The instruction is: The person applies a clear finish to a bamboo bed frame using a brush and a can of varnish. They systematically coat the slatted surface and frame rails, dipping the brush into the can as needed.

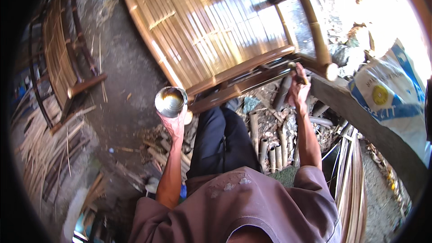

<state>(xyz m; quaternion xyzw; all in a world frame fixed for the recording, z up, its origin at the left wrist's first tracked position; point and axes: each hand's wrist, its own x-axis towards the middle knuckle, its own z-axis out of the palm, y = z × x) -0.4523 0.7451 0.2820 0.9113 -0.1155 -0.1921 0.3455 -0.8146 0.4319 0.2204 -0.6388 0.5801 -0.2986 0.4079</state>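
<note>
My left hand is wrapped round a round metal can, its mouth turned up and a little brown liquid showing inside. Beside the can is the corner of a glossy bamboo bench, with a slatted top and thick round rails. My right hand is closed at the bench's near right corner, by the lower rail. In it is a small, dark brush, mostly covered by the fingers. Whether its bristles touch the rail I cannot tell.
A second bamboo bench stands on the left, above a heap of split bamboo strips. Cut bamboo pieces lie below the bench. On the right are a concrete ledge, a white and blue sack and bundled strips.
</note>
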